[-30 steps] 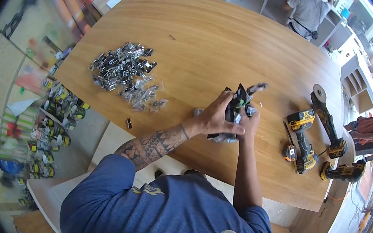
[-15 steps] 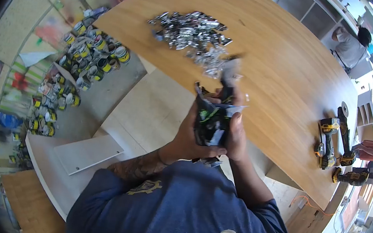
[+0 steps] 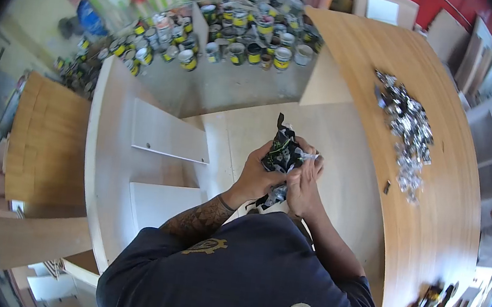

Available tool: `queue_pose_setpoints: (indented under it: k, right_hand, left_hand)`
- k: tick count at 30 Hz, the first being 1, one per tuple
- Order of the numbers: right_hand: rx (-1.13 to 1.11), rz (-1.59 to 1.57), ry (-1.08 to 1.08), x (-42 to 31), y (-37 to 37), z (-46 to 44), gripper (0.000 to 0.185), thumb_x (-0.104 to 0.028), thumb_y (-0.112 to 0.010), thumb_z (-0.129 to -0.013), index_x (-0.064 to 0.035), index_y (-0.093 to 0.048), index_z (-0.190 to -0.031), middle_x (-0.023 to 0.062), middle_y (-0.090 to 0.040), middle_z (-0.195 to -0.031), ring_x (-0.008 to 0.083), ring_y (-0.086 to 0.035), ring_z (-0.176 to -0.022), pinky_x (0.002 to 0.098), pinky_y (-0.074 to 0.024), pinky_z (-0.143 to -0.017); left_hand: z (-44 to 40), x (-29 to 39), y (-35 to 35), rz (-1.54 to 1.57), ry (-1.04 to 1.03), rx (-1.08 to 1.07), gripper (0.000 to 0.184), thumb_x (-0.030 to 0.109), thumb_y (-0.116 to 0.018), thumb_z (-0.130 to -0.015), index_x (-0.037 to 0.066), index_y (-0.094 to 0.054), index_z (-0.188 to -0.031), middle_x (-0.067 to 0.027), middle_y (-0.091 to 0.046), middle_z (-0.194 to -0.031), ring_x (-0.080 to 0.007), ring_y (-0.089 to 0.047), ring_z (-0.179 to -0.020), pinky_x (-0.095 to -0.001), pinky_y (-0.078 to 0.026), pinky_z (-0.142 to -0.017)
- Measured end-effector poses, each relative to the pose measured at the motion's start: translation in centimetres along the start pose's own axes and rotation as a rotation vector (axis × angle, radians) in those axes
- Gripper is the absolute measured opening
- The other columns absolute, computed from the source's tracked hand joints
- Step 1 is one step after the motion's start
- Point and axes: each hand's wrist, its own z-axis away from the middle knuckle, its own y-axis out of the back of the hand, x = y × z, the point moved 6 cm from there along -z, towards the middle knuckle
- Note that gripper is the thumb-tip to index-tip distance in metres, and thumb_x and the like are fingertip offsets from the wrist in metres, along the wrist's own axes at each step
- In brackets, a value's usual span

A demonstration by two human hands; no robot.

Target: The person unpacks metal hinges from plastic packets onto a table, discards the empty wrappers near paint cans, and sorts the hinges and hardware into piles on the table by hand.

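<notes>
Hands (image 3: 257,176): clasped around crumpled black plastic packaging (image 3: 283,148)
Brown wooden table (image 3: 430,241) edge: rightward, apart
Room between: bare pale panel (image 3: 350,171)

No wording is legible. The shirt (image 3: 256,276) bears a yellow gear emblem (image 3: 206,246), its inner marks unclear; the cans (image 3: 282,58) have yellow labels (image 3: 187,61) too small to read; green print on the crumpled black bag (image 3: 283,150) is indistinct.

the wrapper (image 3: 283,150) is black with green streaks; the shirt (image 3: 244,274) at six o'clock is navy with a yellow gear emblem (image 3: 209,246); metal pieces (image 3: 409,120) at two, silver; tabletop (image 3: 446,206) at three, honey-brown grain; cans (image 3: 281,59) at twelve, yellow-banded.
</notes>
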Motion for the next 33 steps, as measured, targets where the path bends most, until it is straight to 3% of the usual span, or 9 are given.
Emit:
queue_pose_setpoints:
  k: [4, 8, 12, 14, 16, 19, 23, 27, 33]
  right_hand:
    - [-0.208, -0.102, 0.009, 0.9, -2.9, -3.6, 0.105, -0.073, -0.041, -0.101, 0.006, -0.016, -0.165, 0.0304, -0.03, -0.164, 0.0457, -0.034, -0.145, 0.059, -0.0204, -0.124]
    - [-0.067, -0.402, 0.128, 3.4, -2.6, -7.6, 0.114, -0.071, -0.056, -0.097, 0.0006, -0.004, -0.169, 0.0283, -0.012, -0.173, 0.0423, -0.012, -0.162, 0.055, -0.0136, -0.13]
    - [-0.407, -0.547, -0.262, 9.9, -6.2, -12.4, 0.119, -0.079, -0.055, -0.095, -0.0053, -0.001, -0.17, 0.0299, -0.012, -0.173, 0.0433, -0.019, -0.16, 0.0614, -0.0212, -0.126]
    - [-0.767, -1.406, -0.802, 11.6, -9.9, -13.4, 0.124, -0.086, -0.054, -0.09, -0.0069, -0.004, -0.171, 0.0281, -0.016, -0.172, 0.0413, -0.027, -0.158, 0.0649, -0.0243, -0.124]
    - [-0.832, -1.59, -0.763, 9.2, -10.5, -17.8, 0.124, -0.09, -0.052, -0.088, -0.0065, -0.009, -0.17, 0.0238, -0.024, -0.172, 0.0396, -0.033, -0.155, 0.0684, -0.0261, -0.121]
    - [-0.321, -1.786, -0.599, 8.4, -8.1, -26.4, 0.098, -0.078, -0.054, -0.096, -0.0134, -0.031, -0.165, 0.011, -0.039, -0.167, 0.031, -0.043, -0.15, 0.0566, -0.0355, -0.122]
    - [-0.063, -1.537, -0.334, 12.2, -7.4, -32.3, 0.07, -0.055, -0.056, -0.107, -0.0088, -0.045, -0.157, 0.0136, -0.046, -0.159, 0.0318, -0.053, -0.14, 0.0424, -0.0435, -0.115]
    - [0.238, -0.947, -0.019, 10.3, -5.6, -35.8, 0.083, -0.053, -0.064, -0.103, 0.0004, -0.037, -0.161, 0.0205, -0.044, -0.157, 0.0294, -0.051, -0.136, 0.041, -0.0398, -0.115]
    - [0.168, -0.868, 0.153, 9.0, -9.9, -43.0, 0.081, -0.047, -0.073, -0.096, 0.0058, -0.047, -0.152, 0.018, -0.053, -0.146, 0.0267, -0.054, -0.13, 0.041, -0.0419, -0.113]
  left_hand:
    - [-2.4, 1.3, 5.1, 0.038, -0.02, 0.135, 0.06, -0.003, -0.081, -0.079, 0.001, -0.062, -0.136, -0.007, -0.074, -0.119, -0.0138, -0.071, -0.103, -0.0296, -0.057, -0.094]
    - [-8.1, 5.1, 9.1, 0.247, -0.147, 0.364, 0.05, -0.006, -0.078, -0.085, 0.001, -0.064, -0.132, -0.0094, -0.077, -0.111, -0.019, -0.076, -0.098, -0.0378, -0.063, -0.088]
    - [-15.4, 8.1, 11.9, 0.259, -0.438, 0.478, 0.036, -0.011, -0.074, -0.087, 0.001, -0.065, -0.12, -0.0089, -0.076, -0.104, -0.0203, -0.076, -0.087, -0.0361, -0.064, -0.08]
    - [-19.6, 7.4, 12.8, 0.241, -0.537, 0.52, 0.036, -0.012, -0.072, -0.089, 0.001, -0.064, -0.121, -0.0078, -0.076, -0.103, -0.0172, -0.075, -0.087, -0.0328, -0.063, -0.076]
    - [-23.0, 7.1, 11.7, 0.207, -0.484, 0.536, 0.039, -0.012, -0.072, -0.088, 0.001, -0.062, -0.124, -0.0069, -0.075, -0.104, -0.0146, -0.074, -0.087, -0.0314, -0.062, -0.078]
    - [-26.4, 6.9, 10.7, -0.122, -0.48, 0.543, 0.046, -0.009, -0.074, -0.085, 0.0, -0.06, -0.128, -0.0045, -0.074, -0.111, -0.0112, -0.072, -0.096, -0.0297, -0.06, -0.086]
    - [-29.4, 4.3, 11.1, -0.117, -0.411, 0.399, 0.062, -0.006, -0.08, -0.086, 0.003, -0.055, -0.142, -0.0035, -0.07, -0.126, -0.0109, -0.066, -0.116, -0.0307, -0.054, -0.102]
    - [-31.1, 4.8, 12.5, 0.003, -0.315, 0.383, 0.064, -0.008, -0.08, -0.084, 0.004, -0.055, -0.143, -0.0044, -0.07, -0.127, -0.0115, -0.067, -0.115, -0.0312, -0.054, -0.102]
    - [-34.2, 6.1, 17.3, 0.235, -0.313, 0.402, 0.053, 0.002, -0.079, -0.089, 0.002, -0.056, -0.137, -0.0049, -0.071, -0.12, -0.0123, -0.068, -0.109, -0.0319, -0.057, -0.096]
